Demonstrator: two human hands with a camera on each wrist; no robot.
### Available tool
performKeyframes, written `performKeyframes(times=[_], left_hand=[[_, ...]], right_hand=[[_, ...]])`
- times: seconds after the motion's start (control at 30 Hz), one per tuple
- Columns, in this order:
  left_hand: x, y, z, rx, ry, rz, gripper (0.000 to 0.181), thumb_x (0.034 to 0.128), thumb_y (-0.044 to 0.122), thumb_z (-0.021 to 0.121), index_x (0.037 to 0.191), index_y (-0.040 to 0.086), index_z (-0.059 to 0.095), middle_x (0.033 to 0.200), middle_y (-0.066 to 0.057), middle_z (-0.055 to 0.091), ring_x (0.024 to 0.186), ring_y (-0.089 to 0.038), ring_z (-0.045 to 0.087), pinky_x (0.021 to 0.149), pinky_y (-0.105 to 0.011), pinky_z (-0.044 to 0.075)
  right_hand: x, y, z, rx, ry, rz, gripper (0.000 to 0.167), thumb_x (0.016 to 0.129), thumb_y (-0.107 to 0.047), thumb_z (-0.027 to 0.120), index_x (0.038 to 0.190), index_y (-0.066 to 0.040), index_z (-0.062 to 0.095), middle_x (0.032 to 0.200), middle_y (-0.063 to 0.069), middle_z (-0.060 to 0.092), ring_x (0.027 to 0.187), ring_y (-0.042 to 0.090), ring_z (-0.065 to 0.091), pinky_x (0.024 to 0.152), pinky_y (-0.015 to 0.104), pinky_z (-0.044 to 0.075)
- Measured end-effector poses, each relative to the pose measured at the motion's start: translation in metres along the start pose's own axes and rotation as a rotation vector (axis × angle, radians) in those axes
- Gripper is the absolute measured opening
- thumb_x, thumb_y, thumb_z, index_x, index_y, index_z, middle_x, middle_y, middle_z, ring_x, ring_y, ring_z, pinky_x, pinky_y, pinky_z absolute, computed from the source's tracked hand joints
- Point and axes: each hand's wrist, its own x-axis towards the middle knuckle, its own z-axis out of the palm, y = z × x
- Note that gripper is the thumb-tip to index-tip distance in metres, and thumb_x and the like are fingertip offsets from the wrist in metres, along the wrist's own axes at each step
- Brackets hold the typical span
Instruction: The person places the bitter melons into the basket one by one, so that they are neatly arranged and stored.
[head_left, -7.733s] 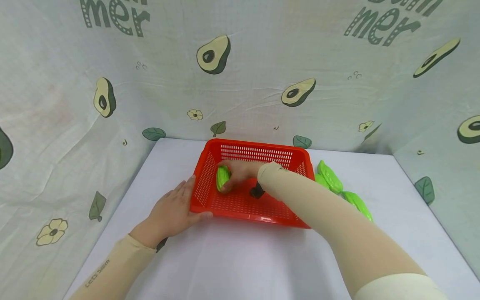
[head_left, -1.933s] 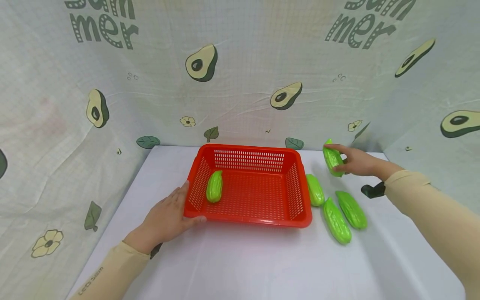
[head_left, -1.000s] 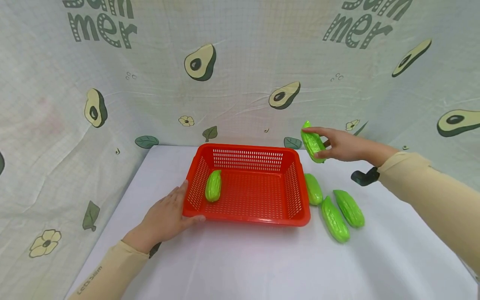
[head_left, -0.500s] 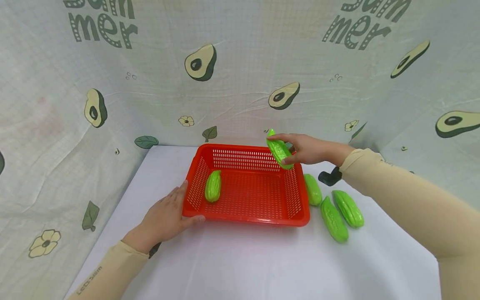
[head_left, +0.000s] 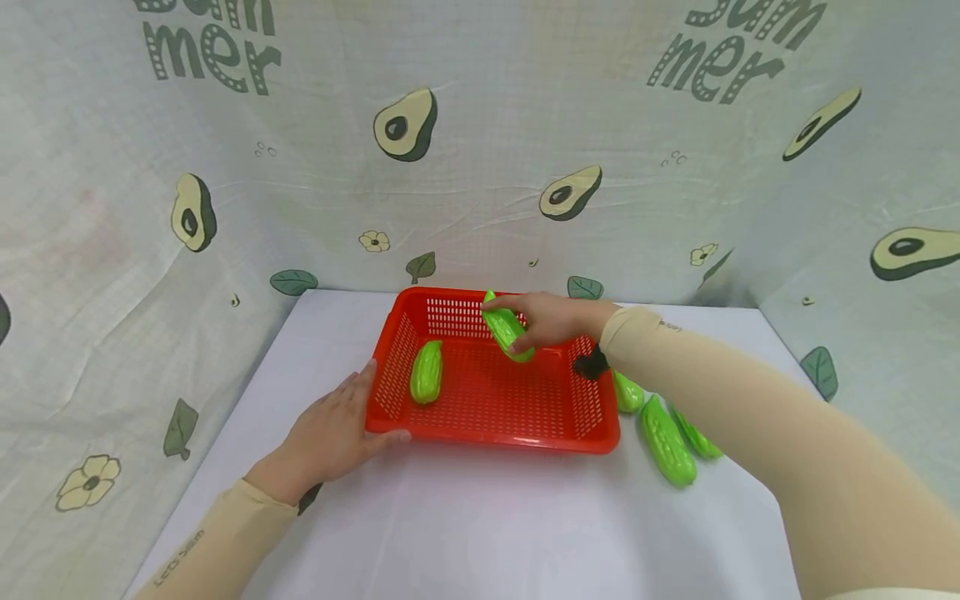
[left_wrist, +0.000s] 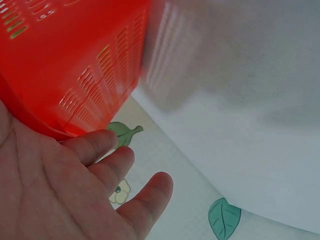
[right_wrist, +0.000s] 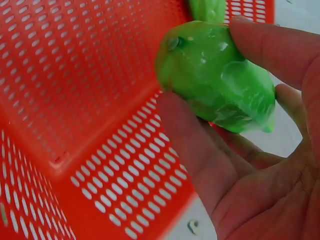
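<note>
A red slotted basket [head_left: 495,439] stands on the white table. Over its inside, near the back wall, the right hand [head_left: 551,319] pinches a green ridged vegetable [head_left: 507,331] between thumb and fingers. The right wrist view shows this green vegetable [right_wrist: 215,75] gripped by the right hand [right_wrist: 270,185]. Another green vegetable [head_left: 427,372] lies at the basket's left side. The left hand [head_left: 326,429] rests with straight fingers against the basket's left front corner; in the left wrist view the left hand [left_wrist: 65,185] touches the red wall [left_wrist: 75,65].
Right of the basket lie several more green vegetables, one [head_left: 667,442] in front, one [head_left: 699,435] partly behind the right forearm and one [head_left: 628,393] beside the basket wall. A printed cloth [head_left: 480,150] hangs behind and beside the table [head_left: 465,525].
The right hand has carried its vegetable leftward from the table's right side, over the right wall, and lower into the basket area. The left hand stays in place.
</note>
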Motion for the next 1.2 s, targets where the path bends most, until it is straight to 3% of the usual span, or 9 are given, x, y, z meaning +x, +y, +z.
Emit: performKeyframes(times=[0.33,0.53,0.73,1.0,1.2], left_hand=[[0.001,0.001,-0.001,0.003,-0.001,-0.003,0.124,0.0792,0.085,0.049,0.155,-0.007,0.015,0.154,-0.027,0.035,0.139,-0.046,0.035,0.105,-0.057,0.04],[0.001,0.001,-0.002,0.003,-0.005,0.002,0.124,0.0793,0.085,0.048,0.155,-0.007,0.015,0.154,-0.028,0.034,0.139,-0.046,0.034,0.105,-0.057,0.04],[0.001,0.0,-0.002,0.003,-0.002,0.008,0.124,0.0795,0.086,0.046,0.155,-0.008,0.014,0.154,-0.028,0.034,0.139,-0.046,0.034,0.106,-0.057,0.039],[0.001,0.0,-0.002,0.003,0.005,0.013,0.123,0.0806,0.084,0.048,0.155,-0.008,0.015,0.154,-0.027,0.034,0.139,-0.046,0.035,0.105,-0.056,0.04],[0.001,0.001,-0.003,-0.001,0.004,0.019,0.123,0.0811,0.084,0.047,0.155,-0.008,0.015,0.154,-0.027,0.034,0.139,-0.046,0.035,0.106,-0.056,0.039]], right_hand=[[0.024,-0.004,0.023,0.153,-0.074,-0.02,0.076,0.089,-0.018,0.078,0.154,-0.024,0.039,0.131,0.01,0.046,0.116,0.027,0.046,0.081,0.029,0.055],[0.033,-0.009,0.033,0.164,-0.087,-0.006,0.076,0.089,-0.017,0.078,0.154,-0.02,0.039,0.127,0.01,0.047,0.116,0.027,0.045,0.083,0.029,0.054],[0.043,-0.009,0.042,0.163,-0.093,-0.002,0.074,0.089,-0.02,0.078,0.153,-0.024,0.041,0.123,0.01,0.049,0.11,0.025,0.049,0.082,0.028,0.053],[0.051,-0.011,0.054,0.298,-0.115,0.035,0.078,0.09,-0.017,0.076,0.155,-0.021,0.035,0.121,0.011,0.049,0.108,0.024,0.05,0.082,0.03,0.054],[0.054,-0.015,0.057,0.301,-0.124,0.04,0.082,0.088,-0.016,0.078,0.157,-0.021,0.033,0.125,0.01,0.048,0.111,0.024,0.049,0.086,0.031,0.052]])
